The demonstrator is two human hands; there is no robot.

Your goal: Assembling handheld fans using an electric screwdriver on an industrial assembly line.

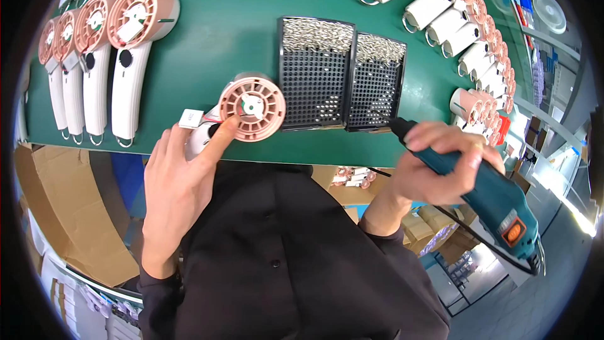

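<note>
My left hand (182, 179) is closed around the white handle of a handheld fan (277, 110), its index finger reaching to the edge of the pink slotted round head. A small white square part (190, 118) on red wires hangs beside the handle. My right hand (443, 160) grips a teal corded electric screwdriver (503, 204) by its body. Its black nose points left, at the lower right corner of a black screw tray (377, 85). To the left stands a larger black screw tray (314, 79); small silver screws heap along both trays' far ends, with several in the holes nearer me.
Similar fans (132, 75) lie in a row at the left, and more fans (434, 6) curve along the right side. The green tabletop (233, 19) ends at a front edge before me. Below it, a cardboard box (75, 208) stands at left. The screwdriver's black cord (478, 239) loops at right.
</note>
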